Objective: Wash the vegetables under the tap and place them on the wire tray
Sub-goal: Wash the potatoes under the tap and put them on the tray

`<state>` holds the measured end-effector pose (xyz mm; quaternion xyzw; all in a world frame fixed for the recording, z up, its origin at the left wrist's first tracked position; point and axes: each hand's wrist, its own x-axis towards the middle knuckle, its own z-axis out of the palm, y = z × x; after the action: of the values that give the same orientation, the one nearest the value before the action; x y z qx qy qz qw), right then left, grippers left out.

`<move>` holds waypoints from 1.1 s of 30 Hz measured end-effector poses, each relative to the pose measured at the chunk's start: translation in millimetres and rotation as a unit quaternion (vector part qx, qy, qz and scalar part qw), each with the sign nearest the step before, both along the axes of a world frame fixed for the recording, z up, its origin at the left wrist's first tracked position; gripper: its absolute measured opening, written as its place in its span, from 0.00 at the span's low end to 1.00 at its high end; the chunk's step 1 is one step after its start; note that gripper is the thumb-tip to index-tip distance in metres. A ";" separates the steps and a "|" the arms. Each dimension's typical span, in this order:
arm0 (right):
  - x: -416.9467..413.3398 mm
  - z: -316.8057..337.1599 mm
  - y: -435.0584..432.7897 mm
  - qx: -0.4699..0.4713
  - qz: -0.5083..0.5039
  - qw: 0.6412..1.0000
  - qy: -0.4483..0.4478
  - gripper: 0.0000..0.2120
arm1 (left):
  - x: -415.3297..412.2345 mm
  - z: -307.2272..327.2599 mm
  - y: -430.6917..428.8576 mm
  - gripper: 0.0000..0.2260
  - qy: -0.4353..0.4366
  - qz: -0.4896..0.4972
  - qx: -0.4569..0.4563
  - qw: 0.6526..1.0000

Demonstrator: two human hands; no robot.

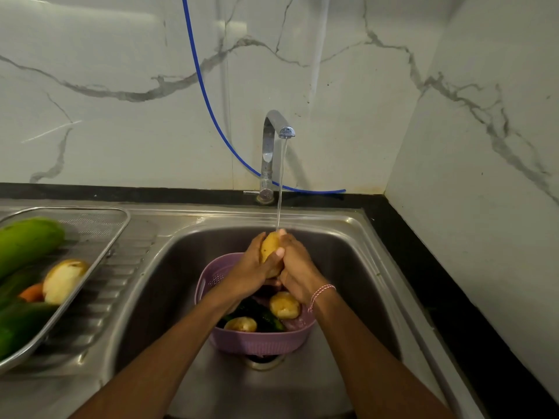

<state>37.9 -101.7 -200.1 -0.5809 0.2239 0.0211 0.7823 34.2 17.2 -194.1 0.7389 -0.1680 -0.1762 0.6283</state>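
Together, the left grip (251,267) and the right grip (298,273) were curled round one yellow potato (270,247). It was clasped between them with its upper end exposed. The left thumb was laid across its front, and the right fingers were wrapped against its right side. The potato was held above the middle of the sink (348,252), and its top was met by the thin stream of water (280,189) from the chrome tap (273,152). A pink-and-white thread (322,290) was seen round the right wrist. Both forearms were stretched forward from the lower edge of the view and converged over the basin.

Under the wrists a purple colander (263,340) was set over the drain, with two more potatoes (284,305) and dark green vegetables (266,319) inside. Steel basin floor was left showing to either side of it.

To the left, the wire tray (121,225) was set on the ribbed drainboard, its right rim near the basin's edge. A large green vegetable (27,240), a pale potato (63,279) and a carrot (31,293) were laid in it.

The sink was bordered behind and on the right by a black worktop (423,267), closed in by marbled walls that met in a corner. A blue hose (205,92) was run down the back wall to the tap's foot.
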 end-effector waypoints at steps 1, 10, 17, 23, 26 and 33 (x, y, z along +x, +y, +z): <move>0.9 0.8 -2.1 0.030 0.021 0.999 -0.016 0.18 | 0.5 0.1 1.2 0.39 -0.025 0.029 0.006 0.999; -4.9 0.6 -5.2 -0.133 0.037 0.987 -0.079 0.19 | 16.9 -12.7 8.8 0.25 -0.195 0.015 0.109 0.975; -5.4 12.4 -1.6 -0.096 0.069 0.991 -0.058 0.18 | 5.2 -0.4 5.2 0.17 -0.127 0.050 0.089 0.987; -5.3 9.7 -11.5 -0.119 -0.002 0.986 -0.120 0.13 | -6.7 8.6 2.3 0.16 -0.041 -0.006 0.025 0.999; -9.0 10.0 -14.2 -0.067 0.018 0.989 -0.133 0.17 | -7.5 7.4 -2.9 0.17 0.020 -0.025 -0.025 0.999; -12.2 15.1 -8.4 0.038 0.034 0.996 -0.078 0.25 | -0.8 7.5 6.4 0.28 0.102 -0.016 -0.101 0.990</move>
<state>25.7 -110.2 -185.1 -0.5577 0.1413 0.0113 0.8179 33.4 23.6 -186.7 0.6472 -0.1314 -0.2432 0.7104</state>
